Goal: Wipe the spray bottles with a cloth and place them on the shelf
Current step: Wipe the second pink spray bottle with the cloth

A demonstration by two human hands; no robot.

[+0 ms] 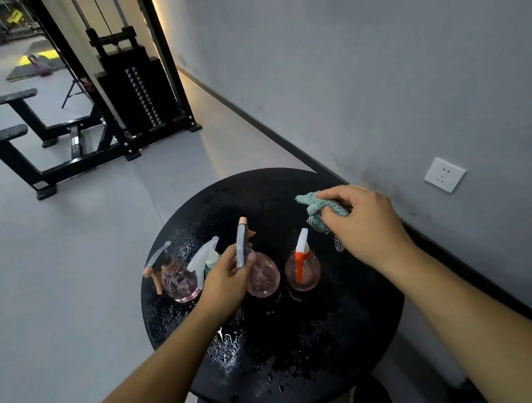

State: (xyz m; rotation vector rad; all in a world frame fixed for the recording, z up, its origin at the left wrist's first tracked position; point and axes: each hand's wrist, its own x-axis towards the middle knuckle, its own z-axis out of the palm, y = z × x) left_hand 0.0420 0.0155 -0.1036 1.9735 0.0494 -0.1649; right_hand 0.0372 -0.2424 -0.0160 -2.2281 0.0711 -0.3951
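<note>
On the wet round black tabletop [338, 334], the left hand [228, 278] pinches the grey trigger head of the middle pink globe-shaped plastic spray bottle [263, 278]. The right hand [362, 225] clutches a bunched teal cloth [319, 207] just beyond that bottle. Wet plastic could slip, toppling the neighbouring bottles either side of it.
</note>
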